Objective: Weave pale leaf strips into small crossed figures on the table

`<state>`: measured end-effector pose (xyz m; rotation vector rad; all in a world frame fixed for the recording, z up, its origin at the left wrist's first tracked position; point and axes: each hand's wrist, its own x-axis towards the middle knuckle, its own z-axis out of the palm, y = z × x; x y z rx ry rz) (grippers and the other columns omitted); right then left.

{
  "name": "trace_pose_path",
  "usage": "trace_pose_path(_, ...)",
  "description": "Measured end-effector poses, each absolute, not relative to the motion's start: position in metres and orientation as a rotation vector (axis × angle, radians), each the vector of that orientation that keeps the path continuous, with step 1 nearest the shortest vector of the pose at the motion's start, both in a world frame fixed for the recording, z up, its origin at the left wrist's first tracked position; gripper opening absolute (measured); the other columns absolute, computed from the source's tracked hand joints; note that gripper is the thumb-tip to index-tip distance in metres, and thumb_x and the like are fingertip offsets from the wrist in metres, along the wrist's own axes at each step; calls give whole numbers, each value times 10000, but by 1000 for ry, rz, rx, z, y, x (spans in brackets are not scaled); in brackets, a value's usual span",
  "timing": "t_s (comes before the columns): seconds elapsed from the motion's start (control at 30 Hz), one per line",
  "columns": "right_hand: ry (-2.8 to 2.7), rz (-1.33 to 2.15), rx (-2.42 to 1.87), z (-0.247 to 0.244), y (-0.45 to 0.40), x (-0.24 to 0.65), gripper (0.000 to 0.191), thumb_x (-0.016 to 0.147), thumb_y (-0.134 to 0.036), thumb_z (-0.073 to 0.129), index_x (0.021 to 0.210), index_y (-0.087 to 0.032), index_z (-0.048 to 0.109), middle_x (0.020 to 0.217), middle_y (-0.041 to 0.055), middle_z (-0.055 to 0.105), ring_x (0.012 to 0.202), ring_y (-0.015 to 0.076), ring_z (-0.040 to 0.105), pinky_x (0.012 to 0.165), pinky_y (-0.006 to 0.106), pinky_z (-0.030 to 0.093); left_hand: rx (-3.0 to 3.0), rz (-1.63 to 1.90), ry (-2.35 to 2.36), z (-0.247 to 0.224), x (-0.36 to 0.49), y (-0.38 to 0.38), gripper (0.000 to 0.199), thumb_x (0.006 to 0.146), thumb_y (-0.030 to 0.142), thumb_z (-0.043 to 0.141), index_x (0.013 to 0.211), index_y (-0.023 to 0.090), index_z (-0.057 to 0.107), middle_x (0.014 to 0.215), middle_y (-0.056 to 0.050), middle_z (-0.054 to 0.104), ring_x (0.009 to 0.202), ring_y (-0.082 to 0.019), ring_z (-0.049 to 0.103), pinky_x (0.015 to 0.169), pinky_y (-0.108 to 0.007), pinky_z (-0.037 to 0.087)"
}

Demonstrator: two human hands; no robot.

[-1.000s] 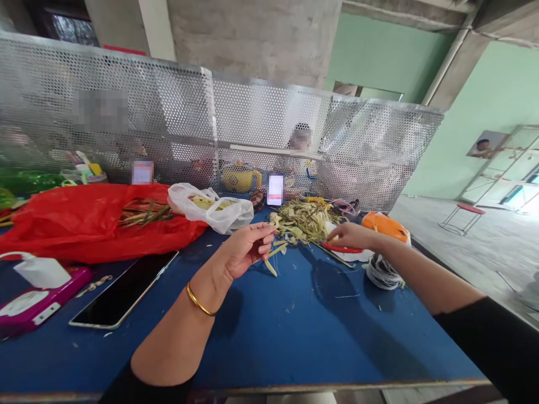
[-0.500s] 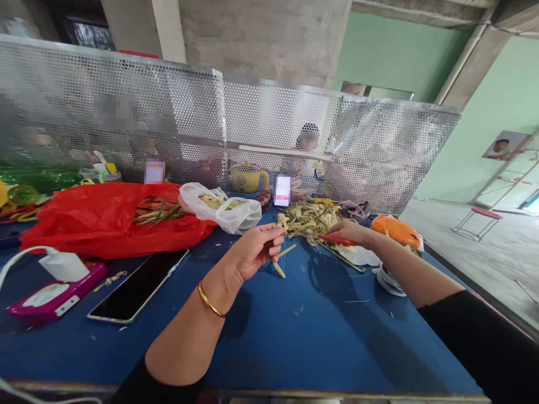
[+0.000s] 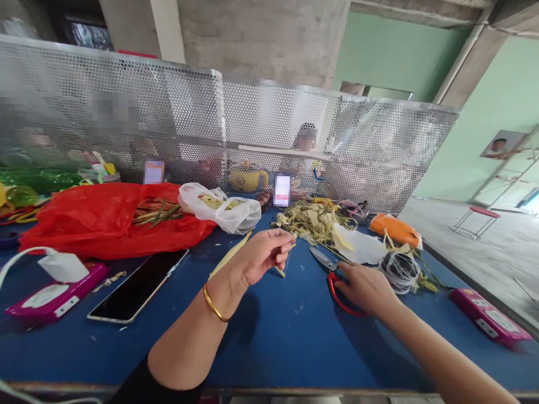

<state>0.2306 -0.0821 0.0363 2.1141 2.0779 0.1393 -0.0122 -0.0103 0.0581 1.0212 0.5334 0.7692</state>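
My left hand (image 3: 269, 255), with a gold bangle on the wrist, is closed in a pinch on a thin pale strip of dried husk. A bit of the husk strip (image 3: 281, 272) shows below the fingers, and a longer pale leaf (image 3: 231, 257) runs out behind the wrist. My right hand (image 3: 366, 286) is closed on the red-handled scissors (image 3: 323, 258), low over the blue table. Their blades point up and left, slightly apart; part of the handles is hidden under the fingers. Beyond both hands lies a heap of dried husks (image 3: 311, 220).
A red plastic bag (image 3: 92, 219), a white bag (image 3: 223, 210) and a phone (image 3: 138, 289) lie on the left. At right are a spool of clear line (image 3: 400, 272), an orange packet (image 3: 393, 227) and a purple power strip (image 3: 490, 318). A perforated metal screen (image 3: 273, 112) stands behind.
My right hand has come back from the husk heap, down and toward me, bringing the scissors. My left hand has shifted slightly right with the strip; the longer leaf now shows behind its wrist.
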Motion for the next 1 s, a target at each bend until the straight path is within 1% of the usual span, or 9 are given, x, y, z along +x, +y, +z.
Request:
trace_pose_path(0.13,2347,-44,2282,49,-83,217,240,855,-336,564,974,-205,727,1048,125,686,911,281,665,749,346,476,1049,671,551,51,1,-18,185,807,283,662,759,152,541,585,59,432,439,-49,385,442,-197,399)
trace_pose_path(0.27,2614,-1640,2188,51,-69,188,350,790,-431,605,1025,-186,691,884,48,714,674,159,642,616,273,484,1064,646,574,44,9,-22,198,810,295,655,750,160,524,579,58,452,439,-51,396,439,-191,407)
trace_pose_path(0.37,2486,-2137,2133,35,-57,175,357,698,-477,675,841,-149,675,670,3,647,552,113,576,533,231,448,1075,650,595,41,11,-22,212,796,292,662,720,161,514,577,56,464,432,-46,407,438,-185,409)
trace_pose_path(0.47,2568,-1992,2224,24,-49,185,303,719,-462,648,699,-162,614,598,-22,590,493,94,524,515,226,426,1111,685,722,38,12,-20,180,790,287,657,754,161,533,638,27,549,433,-56,463,416,-189,407)
trace_pose_path(0.57,2701,-1303,2244,26,-45,210,191,795,-326,574,686,-178,627,574,-14,591,523,117,538,539,234,413,1192,744,867,36,15,-19,176,794,306,652,787,166,546,822,-34,652,498,-93,582,416,-204,424)
trace_pose_path(0.67,2544,-464,2118,35,-46,228,155,779,-167,567,691,-197,690,695,34,684,681,172,619,606,254,402,1290,802,936,33,18,-19,157,789,301,656,788,164,579,836,-36,661,543,-102,610,437,-195,426)
trace_pose_path(0.77,2473,-89,2149,40,-49,229,172,814,-191,572,805,-206,743,911,97,717,811,228,652,652,284,428,1374,834,957,31,20,-19,167,757,306,688,756,154,620,707,-9,627,512,-84,552,419,-175,384)
trace_pose_path(0.87,2866,-279,2330,40,-52,217,220,876,-302,552,963,-230,741,1016,81,714,883,222,654,737,296,468,1390,857,951,30,24,-22,161,738,302,693,739,147,648,636,5,607,497,-83,521,417,-176,379)
trace_pose_path(1.0,2974,-1311,2394,31,-55,199,181,795,-358,648,845,-222,755,758,17,727,717,189,653,647,274,483,1410,893,965,28,28,-25,105,739,245,660,736,141,678,616,3,624,491,-81,519,429,-176,396)
